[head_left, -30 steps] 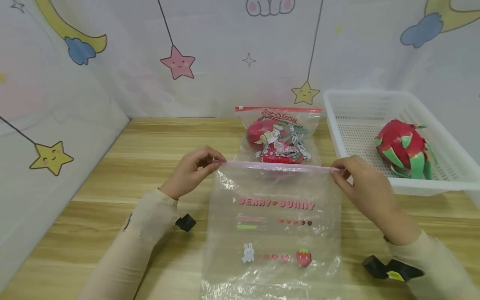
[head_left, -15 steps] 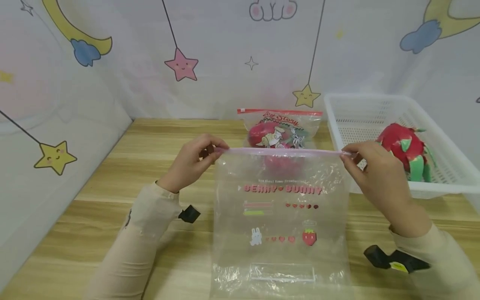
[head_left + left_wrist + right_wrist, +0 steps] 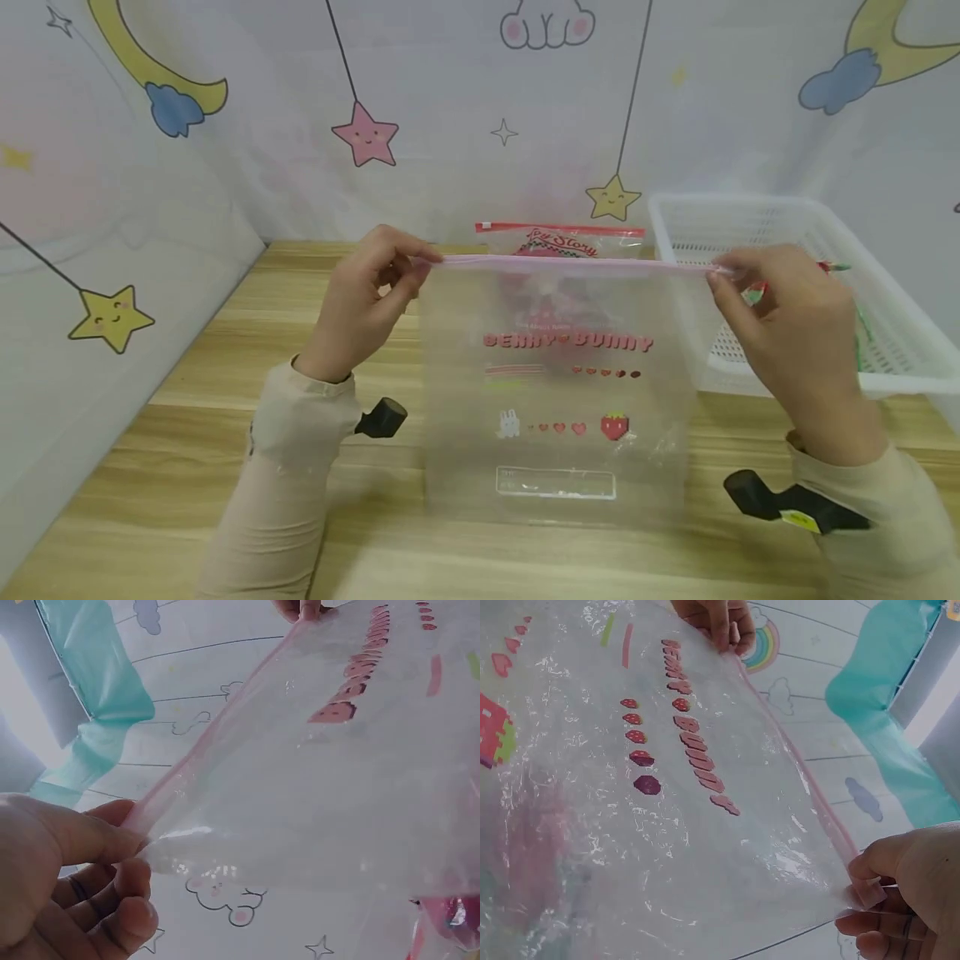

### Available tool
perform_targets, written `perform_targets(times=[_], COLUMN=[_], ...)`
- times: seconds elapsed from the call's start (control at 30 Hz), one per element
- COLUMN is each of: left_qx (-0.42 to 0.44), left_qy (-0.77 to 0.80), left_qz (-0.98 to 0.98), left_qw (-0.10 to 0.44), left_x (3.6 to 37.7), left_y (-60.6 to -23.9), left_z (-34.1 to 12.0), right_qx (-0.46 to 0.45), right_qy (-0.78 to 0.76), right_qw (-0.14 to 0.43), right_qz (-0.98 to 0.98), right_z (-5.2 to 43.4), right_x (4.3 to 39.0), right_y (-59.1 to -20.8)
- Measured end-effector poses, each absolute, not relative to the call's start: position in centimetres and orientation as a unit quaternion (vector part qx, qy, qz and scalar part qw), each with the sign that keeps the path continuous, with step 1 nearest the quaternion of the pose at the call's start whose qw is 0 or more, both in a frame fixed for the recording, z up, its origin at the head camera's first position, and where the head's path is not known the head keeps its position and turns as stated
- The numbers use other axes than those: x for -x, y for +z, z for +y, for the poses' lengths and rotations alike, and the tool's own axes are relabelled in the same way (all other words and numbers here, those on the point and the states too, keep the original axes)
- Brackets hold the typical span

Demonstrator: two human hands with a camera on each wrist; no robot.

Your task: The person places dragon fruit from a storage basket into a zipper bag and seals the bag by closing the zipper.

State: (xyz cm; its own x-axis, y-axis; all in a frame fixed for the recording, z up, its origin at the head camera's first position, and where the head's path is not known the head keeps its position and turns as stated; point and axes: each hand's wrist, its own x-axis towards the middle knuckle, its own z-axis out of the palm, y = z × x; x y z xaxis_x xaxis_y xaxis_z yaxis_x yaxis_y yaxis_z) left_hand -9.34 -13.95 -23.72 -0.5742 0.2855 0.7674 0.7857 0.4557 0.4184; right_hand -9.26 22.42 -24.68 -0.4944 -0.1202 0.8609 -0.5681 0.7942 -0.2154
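A clear zip bag (image 3: 555,383) printed "BERRY BUNNY" hangs upright, its pink zip strip stretched level between both hands. My left hand (image 3: 367,300) pinches the left end of the strip between thumb and forefinger, also plain in the left wrist view. At the other end my right hand (image 3: 795,342) pinches the right corner, where a small pink slider (image 3: 870,894) shows in the right wrist view. Through the film, blurred pink shapes of a second bag (image 3: 558,242) with a red zip and "Toy Story" print can be seen behind.
A white plastic basket (image 3: 900,333) stands at the right, behind my right hand; the dragon fruit inside is mostly hidden by that hand. Wood-grain table (image 3: 187,467) lies beneath. A printed curtain (image 3: 450,100) closes off the back and sides.
Both hands have risen with the bag, lifting it off its lying position until it hangs upright. It now covers most of the Toy Story bag, and the right hand hides the dragon fruit.
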Motion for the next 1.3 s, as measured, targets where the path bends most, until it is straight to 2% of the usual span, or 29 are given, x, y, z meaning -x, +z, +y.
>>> perform_targets(times=[0.33, 0.63, 0.9, 1.3], left_qx=[0.309, 0.316, 0.336, 0.332], left_qy=[-0.291, -0.235, -0.238, -0.258], left_qz=[-0.814, -0.811, -0.815, -0.841], left_qw=[0.396, 0.432, 0.407, 0.342], left_x=[7.1, 7.7, 8.2, 8.0], left_y=[-22.4, -23.6, -24.0, -23.9], left_z=[-13.0, -12.0, -12.1, -11.7], right_qx=[-0.214, -0.261, -0.29, -0.284], right_qy=[0.283, 0.291, 0.256, 0.248], right_qw=[0.5, 0.513, 0.483, 0.486], right_qz=[-0.79, -0.764, -0.785, -0.788], right_z=[22.1, 22.3, 22.7, 22.6], right_x=[8.2, 8.4, 8.6, 8.9], right_y=[-23.4, -24.3, -24.4, -24.8])
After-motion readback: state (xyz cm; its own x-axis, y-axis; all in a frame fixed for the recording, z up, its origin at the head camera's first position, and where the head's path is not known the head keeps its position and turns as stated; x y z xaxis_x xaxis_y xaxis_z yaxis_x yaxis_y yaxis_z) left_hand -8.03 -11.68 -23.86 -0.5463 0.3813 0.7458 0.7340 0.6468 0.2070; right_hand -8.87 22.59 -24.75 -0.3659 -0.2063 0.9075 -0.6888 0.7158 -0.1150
